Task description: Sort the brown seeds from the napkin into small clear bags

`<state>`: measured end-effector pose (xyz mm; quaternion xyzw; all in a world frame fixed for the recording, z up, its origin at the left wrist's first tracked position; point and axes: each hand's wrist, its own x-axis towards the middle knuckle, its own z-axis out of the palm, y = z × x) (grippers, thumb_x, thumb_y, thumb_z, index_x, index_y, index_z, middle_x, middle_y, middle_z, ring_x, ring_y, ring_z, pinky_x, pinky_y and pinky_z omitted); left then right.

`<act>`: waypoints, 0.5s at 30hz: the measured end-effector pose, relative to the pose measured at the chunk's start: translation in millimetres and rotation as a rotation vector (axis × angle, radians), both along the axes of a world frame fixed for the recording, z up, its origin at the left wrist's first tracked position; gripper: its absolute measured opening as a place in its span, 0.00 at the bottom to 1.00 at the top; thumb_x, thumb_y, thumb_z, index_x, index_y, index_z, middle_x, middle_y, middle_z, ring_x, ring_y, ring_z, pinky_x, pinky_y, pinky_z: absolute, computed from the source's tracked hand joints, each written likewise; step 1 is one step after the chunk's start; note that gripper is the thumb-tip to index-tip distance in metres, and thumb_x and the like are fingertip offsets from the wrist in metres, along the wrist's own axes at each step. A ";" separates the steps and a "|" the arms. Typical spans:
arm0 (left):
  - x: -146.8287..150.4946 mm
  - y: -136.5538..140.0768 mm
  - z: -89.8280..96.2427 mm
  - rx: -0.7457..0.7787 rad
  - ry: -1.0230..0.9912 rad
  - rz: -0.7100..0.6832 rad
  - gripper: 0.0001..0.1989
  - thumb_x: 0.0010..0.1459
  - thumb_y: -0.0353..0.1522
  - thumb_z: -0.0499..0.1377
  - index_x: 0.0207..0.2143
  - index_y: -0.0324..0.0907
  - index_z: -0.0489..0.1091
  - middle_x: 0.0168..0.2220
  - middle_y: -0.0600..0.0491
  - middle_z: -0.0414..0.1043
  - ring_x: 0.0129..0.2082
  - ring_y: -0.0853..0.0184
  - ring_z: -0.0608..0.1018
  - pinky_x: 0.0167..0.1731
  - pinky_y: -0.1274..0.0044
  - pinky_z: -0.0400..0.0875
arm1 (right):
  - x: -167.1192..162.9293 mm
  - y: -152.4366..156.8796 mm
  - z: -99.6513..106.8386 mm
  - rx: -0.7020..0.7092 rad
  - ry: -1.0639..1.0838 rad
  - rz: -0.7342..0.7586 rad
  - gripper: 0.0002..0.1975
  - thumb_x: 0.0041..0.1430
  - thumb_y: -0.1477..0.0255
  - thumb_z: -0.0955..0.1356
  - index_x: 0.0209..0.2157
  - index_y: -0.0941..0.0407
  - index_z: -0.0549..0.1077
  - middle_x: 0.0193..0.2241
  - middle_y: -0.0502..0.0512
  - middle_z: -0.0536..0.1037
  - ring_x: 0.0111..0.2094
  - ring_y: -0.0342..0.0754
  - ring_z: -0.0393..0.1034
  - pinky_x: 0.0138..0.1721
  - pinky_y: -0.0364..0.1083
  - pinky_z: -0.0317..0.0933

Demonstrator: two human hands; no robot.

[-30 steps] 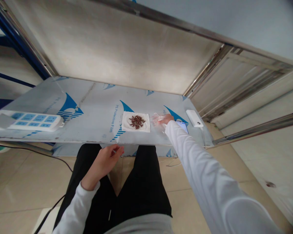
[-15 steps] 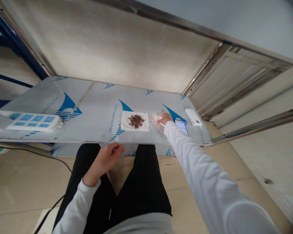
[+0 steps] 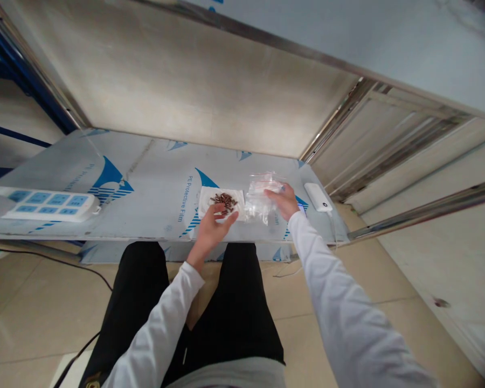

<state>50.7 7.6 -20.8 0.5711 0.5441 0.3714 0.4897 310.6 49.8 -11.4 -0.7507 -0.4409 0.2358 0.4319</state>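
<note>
Clear plastic zip bags (image 3: pixel 262 196) are pinched in my right hand (image 3: pixel 283 199), just right of the white cloth-like pad (image 3: pixel 204 200). On that pad lies a heap of small brown metal-looking pieces (image 3: pixel 225 202), too small to name surely. My left hand (image 3: pixel 215 229) hovers at the pad's front edge with thumb and fingers apart and nothing between them. Its fingertips cover the lower left of the heap. A phone (image 3: pixel 301 207) shows only in part behind my right wrist.
A white power strip (image 3: pixel 56 205) with blue-labelled sockets lies at the left of the film-covered shelf (image 3: pixel 157 178). At the right sits a white power bank (image 3: pixel 318 197) with a cable. Another shelf (image 3: pixel 347 43) overhangs above; a metal post stands at right.
My right hand has lifted the plastic bags and spread them in view. From the shelf's front edge, my left hand has moved forward and right to the pad.
</note>
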 end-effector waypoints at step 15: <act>-68.1 70.6 -17.9 -0.133 -0.334 0.259 0.28 0.38 0.48 0.65 0.35 0.34 0.73 0.30 0.46 0.76 0.26 0.67 0.76 0.27 0.77 0.69 | -213.2 29.9 -0.2 -0.089 0.061 0.307 0.24 0.56 0.57 0.65 0.50 0.58 0.64 0.48 0.65 0.73 0.53 0.57 0.67 0.53 0.51 0.58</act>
